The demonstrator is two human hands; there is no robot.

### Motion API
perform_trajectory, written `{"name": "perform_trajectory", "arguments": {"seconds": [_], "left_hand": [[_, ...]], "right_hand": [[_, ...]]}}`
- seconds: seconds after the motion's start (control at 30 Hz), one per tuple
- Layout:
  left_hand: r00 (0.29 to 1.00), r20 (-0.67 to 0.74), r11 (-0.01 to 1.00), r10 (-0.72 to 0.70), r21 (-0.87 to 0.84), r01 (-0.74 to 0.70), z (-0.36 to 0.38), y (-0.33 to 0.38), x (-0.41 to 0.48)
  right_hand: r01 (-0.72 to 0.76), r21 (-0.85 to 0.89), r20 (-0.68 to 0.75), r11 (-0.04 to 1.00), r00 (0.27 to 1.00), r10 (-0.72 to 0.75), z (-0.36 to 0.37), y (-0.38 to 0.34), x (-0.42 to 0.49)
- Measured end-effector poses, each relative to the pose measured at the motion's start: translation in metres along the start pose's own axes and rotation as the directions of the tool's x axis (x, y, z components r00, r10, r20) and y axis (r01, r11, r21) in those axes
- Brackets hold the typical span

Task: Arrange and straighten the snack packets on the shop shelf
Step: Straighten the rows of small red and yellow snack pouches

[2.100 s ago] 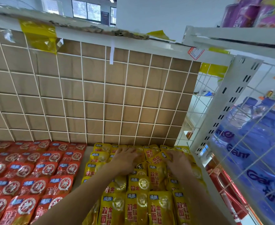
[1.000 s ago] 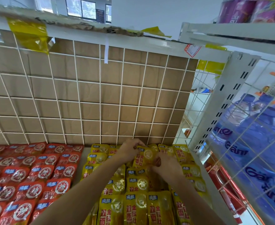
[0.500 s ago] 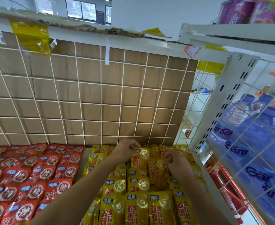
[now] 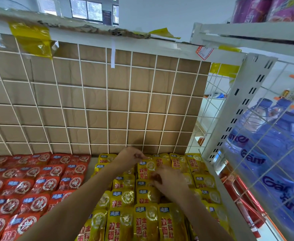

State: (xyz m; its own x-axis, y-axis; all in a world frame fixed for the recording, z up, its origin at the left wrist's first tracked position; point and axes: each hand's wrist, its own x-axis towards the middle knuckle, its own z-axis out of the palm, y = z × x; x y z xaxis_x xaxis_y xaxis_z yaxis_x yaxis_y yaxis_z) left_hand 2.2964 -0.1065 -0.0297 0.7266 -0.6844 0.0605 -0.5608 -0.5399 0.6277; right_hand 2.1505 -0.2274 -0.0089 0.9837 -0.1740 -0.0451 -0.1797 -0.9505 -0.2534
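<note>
Yellow snack packets (image 4: 125, 223) fill the shelf (image 4: 91, 165) under two hands. Left hand (image 4: 129, 157) pinches the top edge of one back-row packet (image 4: 145, 170); three more stand right of that pinch. Right hand (image 4: 171, 182), just nearer, is blurred, so I cannot tell its grip. Red packets (image 4: 29, 185) lie left of both

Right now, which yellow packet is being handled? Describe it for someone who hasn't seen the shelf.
Below the cardboard-backed wire grid, find the yellow packets right of the red packets. Near the back, the held packet sits just beyond the right hand; it alone has the left hand pinching its top edge.
</note>
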Motion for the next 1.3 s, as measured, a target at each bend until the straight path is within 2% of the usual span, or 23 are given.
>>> {"name": "perform_trajectory", "arguments": {"seconds": [0.37, 0.53, 0.7, 1.3], "left_hand": [[0.998, 0.056, 1.000, 0.021, -0.002, -0.020, -0.003, -0.005, 0.000], [0.994, 0.102, 0.999, 0.045, 0.009, -0.046, -0.004, -0.005, 0.001], [0.989, 0.137, 0.998, 0.057, 0.012, -0.059, -0.004, -0.006, 0.002], [0.990, 0.124, 0.998, 0.065, -0.013, -0.064, -0.004, -0.008, -0.001]], "right_hand": [[-0.072, 0.172, 0.021, 0.983, 0.997, 0.069, 0.011, 0.011, 0.007], [-0.097, 0.241, -0.015, 0.966, 0.995, 0.103, 0.010, 0.014, 0.009], [-0.089, 0.238, -0.047, 0.967, 0.994, 0.103, 0.014, 0.015, 0.013], [-0.134, 0.316, -0.090, 0.939, 0.981, 0.170, 0.021, 0.011, 0.022]]}}
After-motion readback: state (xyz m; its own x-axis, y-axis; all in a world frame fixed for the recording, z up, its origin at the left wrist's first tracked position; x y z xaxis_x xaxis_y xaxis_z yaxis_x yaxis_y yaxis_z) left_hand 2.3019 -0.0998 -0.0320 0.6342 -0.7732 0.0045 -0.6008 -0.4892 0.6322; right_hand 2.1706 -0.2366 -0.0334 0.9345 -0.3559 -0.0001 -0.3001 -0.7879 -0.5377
